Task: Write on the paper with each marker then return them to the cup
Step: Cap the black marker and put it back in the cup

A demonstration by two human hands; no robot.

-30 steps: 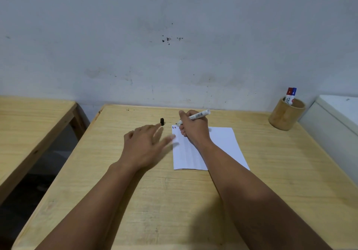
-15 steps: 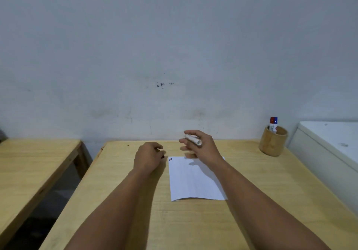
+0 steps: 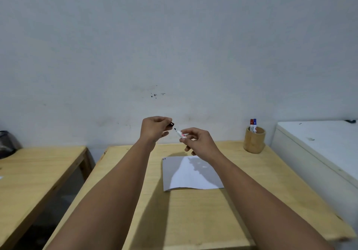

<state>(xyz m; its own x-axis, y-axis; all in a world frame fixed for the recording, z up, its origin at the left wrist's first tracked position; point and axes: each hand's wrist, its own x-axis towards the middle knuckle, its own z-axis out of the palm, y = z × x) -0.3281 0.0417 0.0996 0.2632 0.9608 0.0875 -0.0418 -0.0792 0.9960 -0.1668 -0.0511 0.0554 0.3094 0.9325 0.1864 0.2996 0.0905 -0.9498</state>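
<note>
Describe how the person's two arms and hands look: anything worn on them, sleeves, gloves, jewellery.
Both arms are bare from the bottom frame edge to the fingertips: no sleeves show. The left hand and right hand wear no gloves, and no watch, bracelet or ring is visible on either. No tape or markings show on either forearm.

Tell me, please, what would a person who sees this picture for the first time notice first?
First, the two raised hands above the wooden table: the left hand pinches a black cap, and the right hand points an uncapped marker at it. Below them lies a white paper, and at the far right corner a wooden cup holds a red marker and a blue marker.
</note>
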